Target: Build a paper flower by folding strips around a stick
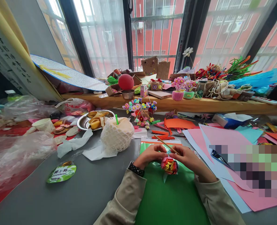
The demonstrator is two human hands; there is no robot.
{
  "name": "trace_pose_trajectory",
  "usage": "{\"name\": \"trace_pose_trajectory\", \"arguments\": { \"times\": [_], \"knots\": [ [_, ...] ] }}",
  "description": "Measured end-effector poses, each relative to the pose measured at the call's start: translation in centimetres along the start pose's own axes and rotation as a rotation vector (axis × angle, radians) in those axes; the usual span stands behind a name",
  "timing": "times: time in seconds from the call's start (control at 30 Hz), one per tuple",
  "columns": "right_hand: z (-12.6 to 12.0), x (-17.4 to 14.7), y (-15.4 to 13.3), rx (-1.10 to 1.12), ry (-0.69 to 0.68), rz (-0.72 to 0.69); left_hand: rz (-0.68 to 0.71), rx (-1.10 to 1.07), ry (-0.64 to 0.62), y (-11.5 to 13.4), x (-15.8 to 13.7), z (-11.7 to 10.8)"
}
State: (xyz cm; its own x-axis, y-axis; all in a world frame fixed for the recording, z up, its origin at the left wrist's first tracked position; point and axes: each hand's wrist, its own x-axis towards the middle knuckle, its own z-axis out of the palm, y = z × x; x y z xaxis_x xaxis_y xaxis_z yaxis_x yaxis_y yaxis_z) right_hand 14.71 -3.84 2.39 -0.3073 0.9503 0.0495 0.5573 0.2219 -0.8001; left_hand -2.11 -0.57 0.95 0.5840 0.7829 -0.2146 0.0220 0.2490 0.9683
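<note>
A paper flower (169,165) with red, pink and yellow petals hangs between my hands, its bloom facing me. My left hand (153,154) pinches near the back of it with thumb and fingertips. In my right hand (185,157) the fingers close on the flower's other side, and a thin wooden stick (164,142) slants up to the left from them. A pale blue paper strip shows between the fingertips and below the petals. The exact grip behind the bloom is hidden. Under both hands lies a green sheet (168,200).
Left of the sheet stand a wrapped coconut (117,134) with a green straw and a metal plate (81,123) of fruit peel. Coloured paper (223,156) and a blurred-out patch lie at right. Small flowers (140,111) and a wooden ledge (93,100) are behind.
</note>
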Motion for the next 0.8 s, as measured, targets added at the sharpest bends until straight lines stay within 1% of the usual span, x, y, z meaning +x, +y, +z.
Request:
{"name": "trace_pose_trajectory", "arguments": {
  "times": [0.23,0.4,0.53,0.8],
  "knots": [
    [0.1,0.17,0.31,-0.06,0.037,-0.011,0.019,-0.003,0.022,0.01,-0.05,0.12],
    [0.01,0.13,0.32,-0.083,0.027,-0.016,0.008,-0.008,0.044,0.07,0.0,0.21],
    [0.1,0.18,0.56,-0.123,0.064,0.001,0.002,-0.004,0.063,0.17,-0.08,0.42],
    [0.15,0.27,0.67,-0.166,0.067,-0.016,0.005,0.05,0.125,-0.33,0.15,0.56]
  ]
}}
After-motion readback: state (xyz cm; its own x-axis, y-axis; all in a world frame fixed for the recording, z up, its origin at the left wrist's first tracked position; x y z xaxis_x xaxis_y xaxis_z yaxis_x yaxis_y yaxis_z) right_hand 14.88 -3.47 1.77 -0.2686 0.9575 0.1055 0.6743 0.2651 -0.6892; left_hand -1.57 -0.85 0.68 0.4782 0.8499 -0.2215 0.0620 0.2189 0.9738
